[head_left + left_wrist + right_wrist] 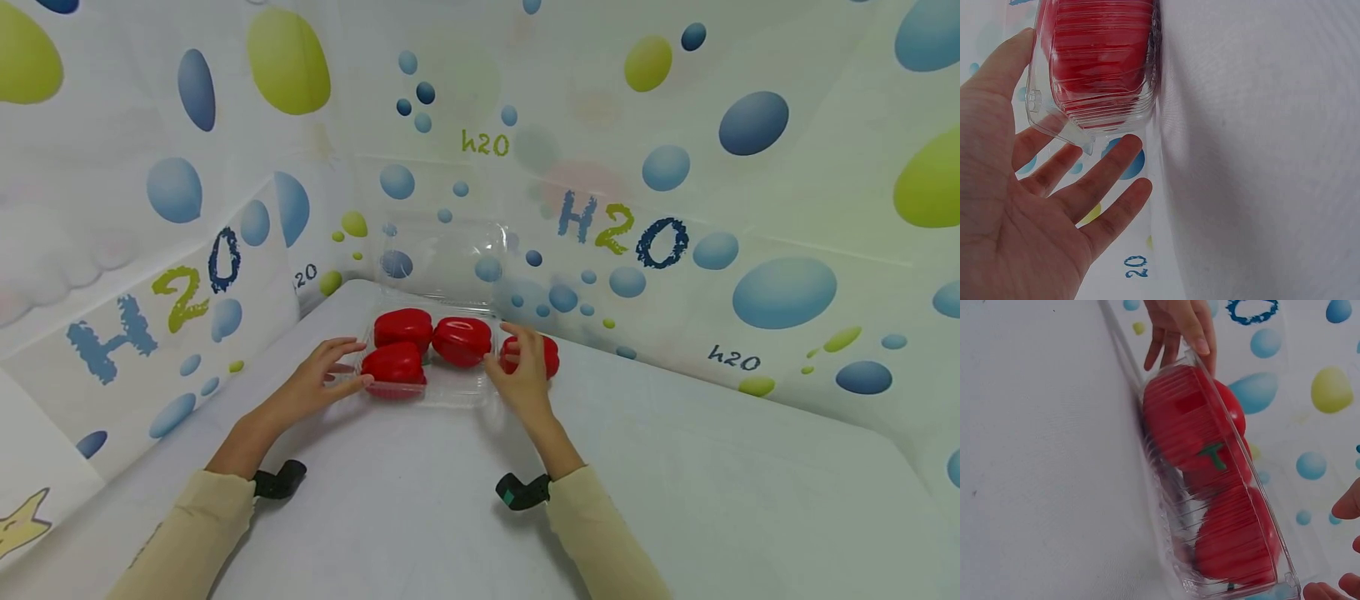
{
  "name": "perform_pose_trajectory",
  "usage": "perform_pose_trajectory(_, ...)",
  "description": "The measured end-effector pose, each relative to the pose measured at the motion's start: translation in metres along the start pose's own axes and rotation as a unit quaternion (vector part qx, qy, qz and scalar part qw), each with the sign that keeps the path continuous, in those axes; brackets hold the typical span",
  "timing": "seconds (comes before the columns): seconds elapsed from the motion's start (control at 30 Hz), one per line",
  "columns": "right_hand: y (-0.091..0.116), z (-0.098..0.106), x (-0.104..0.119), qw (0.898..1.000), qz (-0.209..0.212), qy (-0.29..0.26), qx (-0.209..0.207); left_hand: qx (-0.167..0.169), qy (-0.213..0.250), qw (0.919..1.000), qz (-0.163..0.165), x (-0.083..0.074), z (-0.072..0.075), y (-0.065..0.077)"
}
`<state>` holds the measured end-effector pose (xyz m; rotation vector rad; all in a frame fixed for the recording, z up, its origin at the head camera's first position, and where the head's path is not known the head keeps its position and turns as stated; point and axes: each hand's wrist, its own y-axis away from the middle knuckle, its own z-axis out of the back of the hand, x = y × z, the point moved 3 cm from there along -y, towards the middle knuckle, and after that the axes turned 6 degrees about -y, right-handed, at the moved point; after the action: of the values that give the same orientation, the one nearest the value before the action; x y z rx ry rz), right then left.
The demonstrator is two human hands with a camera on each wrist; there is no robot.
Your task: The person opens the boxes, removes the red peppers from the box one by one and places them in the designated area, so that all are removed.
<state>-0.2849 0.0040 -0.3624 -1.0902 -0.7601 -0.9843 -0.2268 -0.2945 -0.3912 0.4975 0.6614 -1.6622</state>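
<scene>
A clear plastic clamshell box (pixel 457 392) holds three red bell peppers (pixel 403 327), one showing a green stem in the right wrist view. My left hand (pixel 315 379) is at the box's left side, fingers spread and fairly straight. Its thumb (pixel 1015 53) touches the rim, and the other fingers reach along the outside near the corner tab. At the right side, my right hand (pixel 525 375) has its fingers extended around the rim, with the thumb toward the box. Another red bell pepper (pixel 551 357) sits outside the box, partly hidden behind the right hand.
The box's transparent lid (pixel 446 258) stands raised at the back, near the wall sheet printed with blue and green dots. A white cloth (pixel 420 500) covers the table. Each forearm carries a black wrist camera (pixel 281 480).
</scene>
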Motion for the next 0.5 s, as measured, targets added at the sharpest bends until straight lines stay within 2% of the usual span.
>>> perform_pose_trajectory(0.5,0.006,-0.016,-0.002,0.998,0.015,-0.017,0.055,0.003,0.008,1.0000,0.003,0.000,0.001,0.001)
